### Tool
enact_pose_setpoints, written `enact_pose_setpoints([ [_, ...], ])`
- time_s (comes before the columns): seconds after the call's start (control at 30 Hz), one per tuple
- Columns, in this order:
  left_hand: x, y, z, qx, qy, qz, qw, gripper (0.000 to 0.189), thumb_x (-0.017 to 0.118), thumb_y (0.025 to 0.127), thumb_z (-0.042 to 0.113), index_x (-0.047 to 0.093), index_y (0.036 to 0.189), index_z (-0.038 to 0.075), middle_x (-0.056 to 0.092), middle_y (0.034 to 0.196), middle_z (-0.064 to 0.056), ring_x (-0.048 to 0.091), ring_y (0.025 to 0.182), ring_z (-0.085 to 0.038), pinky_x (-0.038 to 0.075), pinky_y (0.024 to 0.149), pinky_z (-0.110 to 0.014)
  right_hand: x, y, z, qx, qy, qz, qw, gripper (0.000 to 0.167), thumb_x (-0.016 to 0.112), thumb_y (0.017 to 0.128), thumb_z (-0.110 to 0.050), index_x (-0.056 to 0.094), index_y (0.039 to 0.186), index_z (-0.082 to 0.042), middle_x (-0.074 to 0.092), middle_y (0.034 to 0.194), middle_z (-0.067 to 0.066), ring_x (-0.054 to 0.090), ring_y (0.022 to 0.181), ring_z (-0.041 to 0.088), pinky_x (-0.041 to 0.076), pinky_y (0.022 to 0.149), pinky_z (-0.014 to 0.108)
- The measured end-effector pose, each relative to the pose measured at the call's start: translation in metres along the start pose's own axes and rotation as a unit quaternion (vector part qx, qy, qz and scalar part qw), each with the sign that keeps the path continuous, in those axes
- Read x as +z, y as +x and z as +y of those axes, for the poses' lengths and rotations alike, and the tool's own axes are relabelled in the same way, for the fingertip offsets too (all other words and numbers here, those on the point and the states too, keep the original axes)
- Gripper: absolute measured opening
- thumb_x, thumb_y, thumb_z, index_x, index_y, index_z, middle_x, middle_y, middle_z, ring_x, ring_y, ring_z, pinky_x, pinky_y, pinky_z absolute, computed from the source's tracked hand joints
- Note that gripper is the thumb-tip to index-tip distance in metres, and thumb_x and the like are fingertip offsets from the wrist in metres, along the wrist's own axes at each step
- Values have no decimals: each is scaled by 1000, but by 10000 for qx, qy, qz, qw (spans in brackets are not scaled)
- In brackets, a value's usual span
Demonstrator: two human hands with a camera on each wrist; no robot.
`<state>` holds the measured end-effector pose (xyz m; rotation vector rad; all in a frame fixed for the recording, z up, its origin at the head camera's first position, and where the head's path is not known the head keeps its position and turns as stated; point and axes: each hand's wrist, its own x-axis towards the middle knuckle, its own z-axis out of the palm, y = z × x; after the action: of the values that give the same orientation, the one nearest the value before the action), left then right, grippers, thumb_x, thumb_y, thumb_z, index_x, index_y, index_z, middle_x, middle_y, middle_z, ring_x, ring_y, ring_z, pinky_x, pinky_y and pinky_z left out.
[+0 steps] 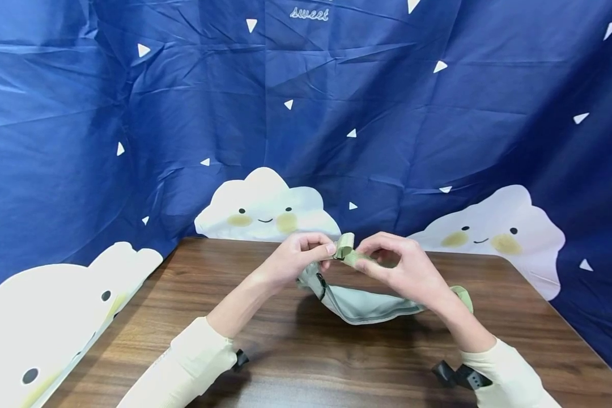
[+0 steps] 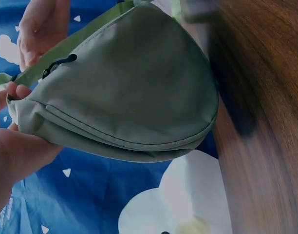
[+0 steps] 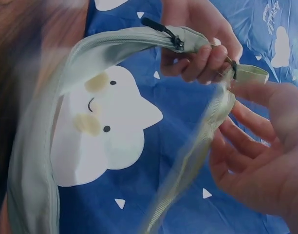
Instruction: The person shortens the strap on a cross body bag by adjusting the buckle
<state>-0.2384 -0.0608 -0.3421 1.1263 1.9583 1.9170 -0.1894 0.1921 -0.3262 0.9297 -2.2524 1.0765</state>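
Note:
A pale grey-green waist bag [image 1: 369, 309] with a long zipper hangs just over the table, sagging in a curve. My left hand [image 1: 297, 259] pinches its narrow end, beside a dark strap slider [image 3: 234, 69]. A short loop of light green webbing strap [image 3: 251, 74] stands out from that slider. My right hand [image 1: 410, 266] holds the strap [image 1: 356, 258] close by, thumb on one side and fingers on the other. Near the left fingers, a black zipper pull [image 3: 158, 28] sticks out. In the left wrist view the bag's broad panel [image 2: 134, 83] fills the middle.
Beneath the hands lies a brown wood-grain table [image 1: 296, 368]. A blue cloth [image 1: 306, 113] with white triangles and smiling clouds hangs behind and at the sides. Dark wrist-worn devices show at the left sleeve [image 1: 194, 360] and right sleeve [image 1: 505, 374].

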Motion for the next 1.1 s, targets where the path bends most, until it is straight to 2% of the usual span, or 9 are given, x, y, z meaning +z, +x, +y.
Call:
enact_pose_setpoints([
  [0.13, -3, 1, 0, 26, 25, 82, 10000, 21, 65, 99, 23, 68, 97, 3, 58, 78, -18, 55, 77, -34, 44, 70, -28, -11, -1, -4, 732, 130, -324, 9967, 10, 80, 90, -12, 75, 90, -20, 67, 79, -6, 60, 69, 16, 47, 61, 26],
  [0.27, -7, 1, -1, 33, 63, 66, 10000, 20, 65, 98, 25, 68, 95, 6, 59, 77, -13, 54, 80, -36, 44, 71, -29, -27, -1, 0, 1268, 271, -1061, 9859, 6, 76, 93, -16, 74, 90, -21, 66, 78, -3, 60, 68, 16, 46, 61, 27],
  [0.37, -11, 1, -1, 91, 27, 120, 9999, 21, 65, 97, 26, 67, 94, 6, 58, 75, -10, 53, 79, -28, 42, 71, -29, -41, -1, 8, 1392, 476, -1610, 9759, 5, 74, 95, -13, 73, 91, -17, 66, 79, 1, 58, 70, 15, 46, 62, 28],
  [0.5, -15, 1, -2, 192, 17, 182, 9996, 20, 65, 96, 26, 66, 93, 6, 57, 73, -10, 52, 77, -23, 40, 68, -29, -57, -3, 20, 1479, 728, -2087, 9640, 3, 71, 96, -12, 72, 94, -10, 64, 79, 3, 55, 69, 14, 45, 61, 27],
  [0.63, -16, 1, -2, 215, 48, 162, 9996, 18, 65, 97, 24, 65, 92, 7, 57, 73, -9, 51, 74, -21, 38, 64, -28, -64, -3, 25, 1362, 593, -2315, 9614, 4, 69, 98, -13, 70, 96, -10, 64, 79, 3, 57, 71, 16, 47, 64, 29],
  [0.73, -14, 2, -2, 225, 59, 169, 9996, 18, 64, 97, 23, 65, 92, 6, 58, 74, -9, 50, 74, -21, 37, 61, -27, -63, -1, 22, 1124, 90, -2231, 9682, 2, 70, 97, -12, 70, 97, -14, 64, 80, -1, 59, 74, 16, 48, 67, 29],
  [0.87, -7, 1, -1, 159, 118, 202, 9996, 19, 65, 99, 25, 67, 96, 6, 60, 76, -9, 53, 74, -22, 38, 58, -26, -50, -1, 11, 458, -372, -1602, 9853, 23, 78, 92, -10, 69, 112, -17, 68, 95, -7, 62, 85, 13, 49, 74, 29],
  [0.97, 0, 0, -2, 121, 171, 136, 9997, 19, 65, 101, 25, 68, 100, 6, 61, 79, -10, 56, 74, -23, 40, 59, -26, -31, -1, -1, -272, -275, -938, 9948, 41, 83, 87, -10, 66, 124, -16, 68, 111, -5, 64, 98, 15, 51, 82, 31],
  [1.1, 12, 1, -5, 252, 204, -90, 9994, 18, 63, 103, 23, 67, 99, 5, 62, 80, -11, 59, 75, -23, 45, 66, -26, -6, 0, -13, -745, -26, -440, 9962, 42, 83, 88, -12, 66, 127, -14, 67, 118, -4, 64, 101, 15, 53, 86, 31],
])
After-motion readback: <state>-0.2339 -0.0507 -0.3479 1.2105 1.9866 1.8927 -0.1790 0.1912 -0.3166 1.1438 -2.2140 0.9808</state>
